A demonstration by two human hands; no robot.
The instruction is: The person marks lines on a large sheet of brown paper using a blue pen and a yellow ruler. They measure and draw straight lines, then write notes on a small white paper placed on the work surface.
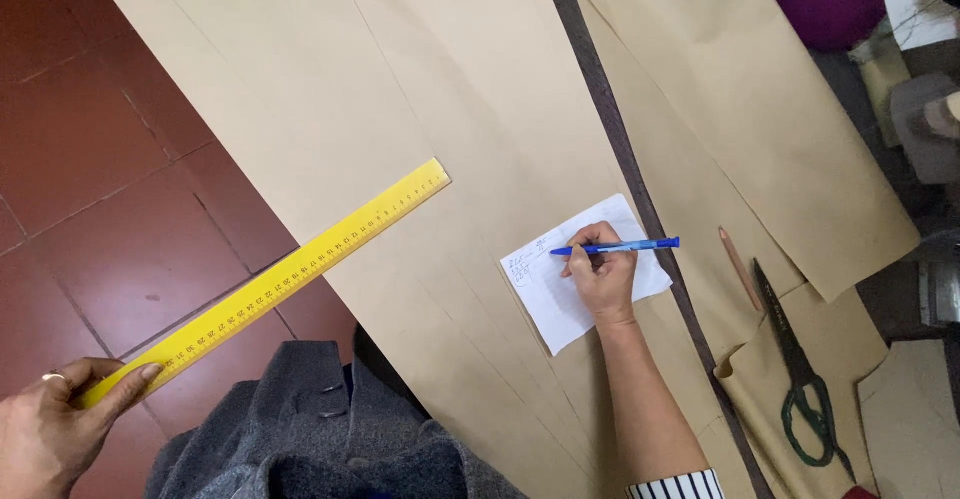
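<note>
Head view looks down on a work table covered with 2 large sheets of tan pattern paper point(420, 89). Right hand point(603, 269) is closed around a blue pen point(620, 247), its tip touching a small white note sheet point(560, 304) that lies on the tan paper (a few blue marks show near the sheet's upper left corner). Left hand point(50, 429) grips one end of a long yellow ruler point(270, 284) between thumb and fingers; the ruler slants up to the right, its far end over the tan paper, its near end out over the red tiled floor point(90, 159). Well to the right of the pen lie a pencil point(740, 267) and, just beside it, dark green-handled scissors point(800, 369).
</note>
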